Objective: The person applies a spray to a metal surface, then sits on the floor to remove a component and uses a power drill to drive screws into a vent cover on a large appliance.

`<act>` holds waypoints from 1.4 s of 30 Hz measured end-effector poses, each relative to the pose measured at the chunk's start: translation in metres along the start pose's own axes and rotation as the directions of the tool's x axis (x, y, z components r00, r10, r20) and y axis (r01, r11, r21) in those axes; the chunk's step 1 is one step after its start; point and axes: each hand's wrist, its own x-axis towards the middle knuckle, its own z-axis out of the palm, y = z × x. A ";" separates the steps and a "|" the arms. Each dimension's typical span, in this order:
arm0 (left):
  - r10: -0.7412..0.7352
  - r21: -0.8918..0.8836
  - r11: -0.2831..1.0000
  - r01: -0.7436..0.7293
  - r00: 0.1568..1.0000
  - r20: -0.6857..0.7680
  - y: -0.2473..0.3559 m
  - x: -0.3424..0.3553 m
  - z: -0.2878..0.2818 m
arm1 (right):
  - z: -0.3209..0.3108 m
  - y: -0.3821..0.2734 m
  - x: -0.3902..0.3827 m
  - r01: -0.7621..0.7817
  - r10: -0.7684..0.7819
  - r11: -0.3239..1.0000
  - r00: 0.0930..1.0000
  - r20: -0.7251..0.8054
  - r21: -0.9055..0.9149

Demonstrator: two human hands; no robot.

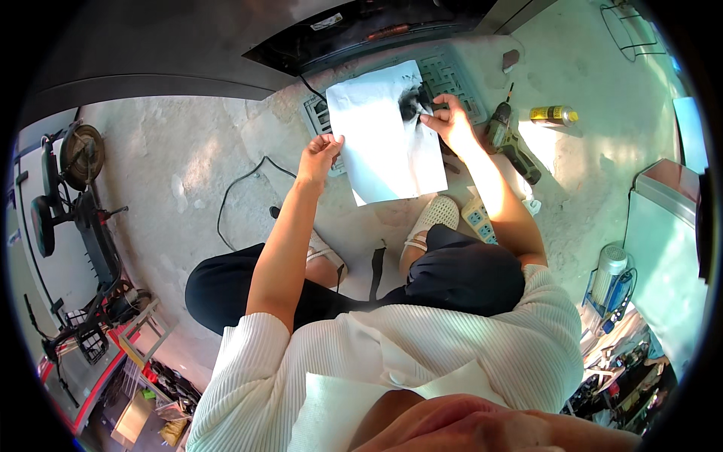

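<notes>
A white sheet of paper [376, 151] is spread out in front of me, with a black smudge [410, 104] and creases near its upper right. My left hand [320, 156] pinches its left edge between thumb and fingers. At the right edge, beside the smudge, my right hand [452, 128] is closed on the paper. Under the sheet lies a grey-green plastic grate [450, 71], mostly covered. Whatever else may lie beneath the paper is hidden.
A large dark appliance [173, 45] borders the far side. To my right are a cordless drill [508, 142], a yellow-labelled can [553, 115] and a power strip [479, 221]. A black cable [230, 197] curves across the floor at left, near a scooter [98, 233].
</notes>
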 end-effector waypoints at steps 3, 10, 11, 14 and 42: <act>0.069 0.065 0.995 -0.071 0.997 0.040 0.030 0.006 0.018 | -0.017 -0.026 -0.006 -0.079 0.086 0.990 0.995 -0.057 0.119; 0.294 0.111 0.937 -0.331 0.919 0.262 0.058 0.023 0.056 | -0.049 -0.028 -0.013 0.072 -0.072 0.997 0.997 -0.001 0.037; 0.284 0.125 0.932 -0.341 0.900 0.331 0.062 0.024 0.061 | -0.052 -0.033 -0.017 0.083 -0.082 0.996 0.997 -0.007 0.043; 0.248 0.156 0.937 -0.312 0.911 0.330 0.066 0.024 0.069 | -0.057 -0.045 -0.027 0.071 -0.071 0.997 0.997 -0.002 0.035; 0.722 0.607 0.346 -0.716 0.616 0.316 0.076 0.025 0.071 | -0.055 -0.050 -0.037 0.211 -0.458 0.652 0.875 -0.156 -0.729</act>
